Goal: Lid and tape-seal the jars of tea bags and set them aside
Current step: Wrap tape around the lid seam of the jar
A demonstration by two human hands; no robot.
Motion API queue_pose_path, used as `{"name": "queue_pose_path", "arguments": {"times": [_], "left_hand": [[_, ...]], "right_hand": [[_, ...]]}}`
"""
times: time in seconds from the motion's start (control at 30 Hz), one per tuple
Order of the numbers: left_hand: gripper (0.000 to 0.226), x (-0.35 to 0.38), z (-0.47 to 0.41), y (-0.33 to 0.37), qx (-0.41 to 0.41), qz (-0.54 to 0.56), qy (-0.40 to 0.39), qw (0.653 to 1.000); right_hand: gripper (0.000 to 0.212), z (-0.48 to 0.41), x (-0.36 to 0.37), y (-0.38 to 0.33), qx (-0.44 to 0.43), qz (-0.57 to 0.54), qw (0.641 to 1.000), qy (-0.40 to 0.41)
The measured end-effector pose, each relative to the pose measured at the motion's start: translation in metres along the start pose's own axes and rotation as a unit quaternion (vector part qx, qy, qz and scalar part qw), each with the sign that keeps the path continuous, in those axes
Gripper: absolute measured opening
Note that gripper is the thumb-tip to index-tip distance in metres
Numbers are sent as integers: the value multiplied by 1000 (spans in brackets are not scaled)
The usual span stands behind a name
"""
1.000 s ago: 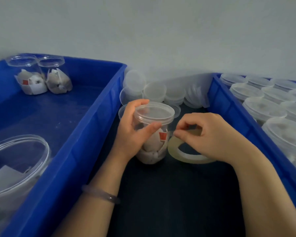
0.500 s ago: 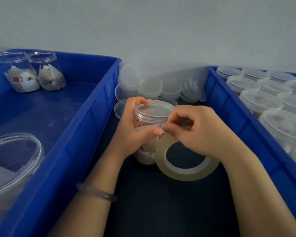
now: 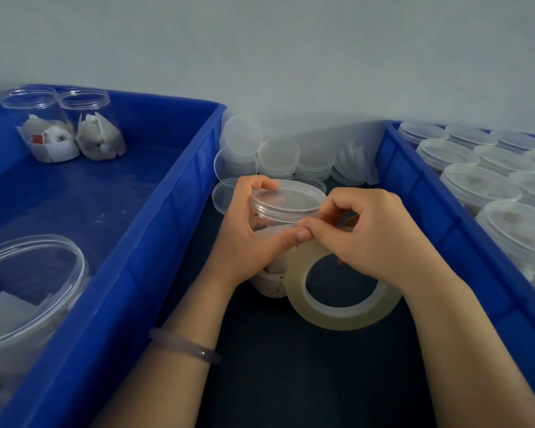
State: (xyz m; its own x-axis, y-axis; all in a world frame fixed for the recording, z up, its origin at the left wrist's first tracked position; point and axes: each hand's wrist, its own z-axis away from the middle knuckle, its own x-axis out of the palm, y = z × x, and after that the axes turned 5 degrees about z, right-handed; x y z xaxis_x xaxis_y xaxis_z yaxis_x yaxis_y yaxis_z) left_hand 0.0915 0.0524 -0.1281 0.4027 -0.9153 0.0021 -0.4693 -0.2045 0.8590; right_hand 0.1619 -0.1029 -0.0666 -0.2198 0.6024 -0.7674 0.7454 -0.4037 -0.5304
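Lidded jar (image 3: 269,282) upright on the worktop (image 3: 291,381), left hand (image 3: 244,242) curled round its left side. Right hand (image 3: 368,236) — at the lid seam, on the jar's right — pinches the tape (image 3: 337,316) end, fingers (image 3: 317,230) together; the roll hangs just below.

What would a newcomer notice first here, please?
At centre, the left hand grips a lidded jar while the right hand pinches tape from the tape roll beside it. Blue bins flank them: the right bin packed with lidded jars, the left bin holding two open jars at the back.
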Motion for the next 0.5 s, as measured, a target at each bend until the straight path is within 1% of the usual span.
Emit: {"name": "queue_pose_path", "arguments": {"times": [0.1,0.17,0.23,0.3,0.33,0.37,0.4,0.5], "left_hand": [[53,0,0,1,4,8,-10,1000],[51,0,0,1,1,32,-19,999],[50,1,0,2,-4,47,-21,999],[48,1,0,2,-2,52,-9,999],[45,0,0,3,0,57,3,998],[43,-1,0,4,2,60,16,998],[42,-2,-1,5,3,58,24,998],[42,-4,-6,12,3,27,31,999]], "right_hand": [[38,1,-2,1,48,24,998,8],[47,0,-4,0,76,25,997,-18],[61,0,-8,-2,109,-1,991,-82],[67,0,-16,-5,133,-40,976,-167],[65,1,-20,-5,139,-56,967,-204],[60,2,-24,-5,140,-70,962,-224],[54,3,-28,-5,138,-77,961,-226],[38,5,-38,-5,127,-54,976,-168]]}}
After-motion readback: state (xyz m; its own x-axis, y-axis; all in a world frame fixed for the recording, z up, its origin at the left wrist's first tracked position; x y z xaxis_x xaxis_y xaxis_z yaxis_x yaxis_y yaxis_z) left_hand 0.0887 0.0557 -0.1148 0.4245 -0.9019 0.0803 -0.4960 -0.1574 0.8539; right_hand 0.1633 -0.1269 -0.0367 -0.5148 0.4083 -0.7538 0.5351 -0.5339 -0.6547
